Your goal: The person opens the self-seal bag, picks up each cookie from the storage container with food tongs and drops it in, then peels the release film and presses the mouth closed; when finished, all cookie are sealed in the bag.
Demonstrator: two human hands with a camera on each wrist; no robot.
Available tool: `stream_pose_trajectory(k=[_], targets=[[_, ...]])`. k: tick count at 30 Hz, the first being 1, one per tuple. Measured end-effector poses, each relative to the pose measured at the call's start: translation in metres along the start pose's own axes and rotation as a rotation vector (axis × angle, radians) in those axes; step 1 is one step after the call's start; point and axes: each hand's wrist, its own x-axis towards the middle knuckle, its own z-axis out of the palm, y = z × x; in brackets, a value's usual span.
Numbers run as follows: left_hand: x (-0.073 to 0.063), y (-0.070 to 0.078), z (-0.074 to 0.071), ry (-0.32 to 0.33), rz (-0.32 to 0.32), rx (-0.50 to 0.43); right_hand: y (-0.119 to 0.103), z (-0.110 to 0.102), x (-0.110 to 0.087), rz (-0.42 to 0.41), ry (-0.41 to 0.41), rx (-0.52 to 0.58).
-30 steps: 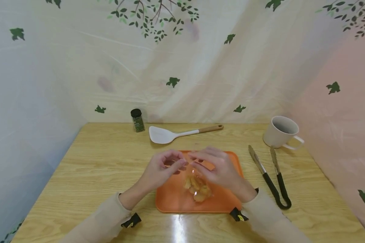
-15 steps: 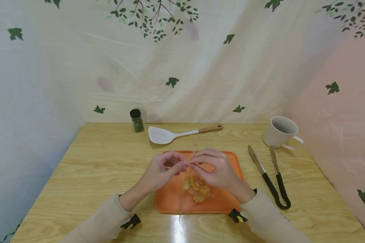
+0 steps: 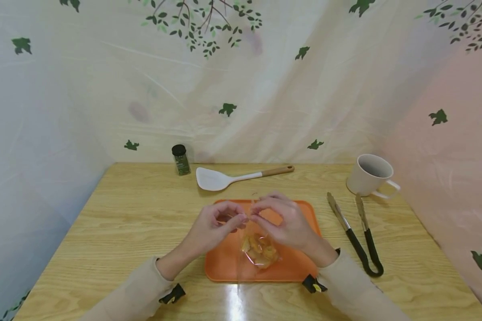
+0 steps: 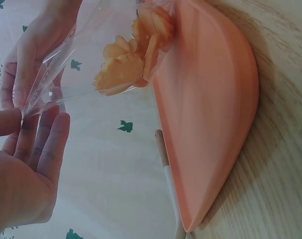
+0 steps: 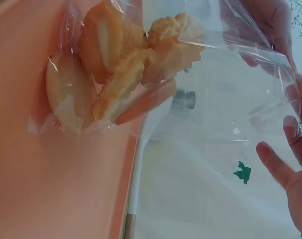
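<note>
A clear plastic bag (image 3: 261, 254) holding several golden-orange snack pieces (image 4: 122, 69) hangs from both hands over an orange tray (image 3: 224, 266). The left hand (image 3: 213, 226) pinches the bag's top edge between thumb and fingers, its other fingers held out in the left wrist view. Right beside it, the right hand (image 3: 287, 223) pinches the same edge, thumb and index finger meeting at the film. In the right wrist view the snack pieces (image 5: 111, 55) are bunched at the bottom of the bag, near the tray surface (image 5: 56, 179). Film spans the space between the hands.
Behind the tray lies a white spatula (image 3: 214, 179) with a wooden handle. A small black-capped spice jar (image 3: 181, 161) stands to its left. On the right are open tongs (image 3: 359, 243) with black handles and a light-coloured mug (image 3: 367, 176). A patterned cloth (image 3: 241, 89) backs the wooden table (image 3: 124, 232).
The right hand's fingertips have drawn together against the bag's edge, and its index finger is now more bent. The bag has swayed slightly. The left hand stays nearly still.
</note>
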Motion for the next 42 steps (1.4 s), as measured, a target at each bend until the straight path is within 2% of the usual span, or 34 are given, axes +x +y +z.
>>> stream_pose_trajectory(k=[13,18,24,30,35,42], targets=[[0.001,-0.001,0.001,0.009,0.005,0.013,0.000,0.003,-0.006,0.071,0.046,-0.103],[0.001,0.000,0.001,0.008,0.004,0.015,-0.004,0.004,-0.007,0.134,0.062,-0.112],[0.001,0.000,0.002,0.009,0.004,0.010,-0.008,0.007,-0.009,0.191,0.032,-0.139],[0.001,0.000,0.001,0.003,0.013,0.007,-0.008,0.009,-0.010,0.175,0.005,-0.147],[0.001,0.001,0.001,0.002,0.006,0.006,-0.007,0.010,-0.009,0.115,-0.007,-0.173],[0.001,0.002,0.001,0.009,-0.005,0.014,-0.006,0.012,-0.011,0.122,-0.024,-0.188]])
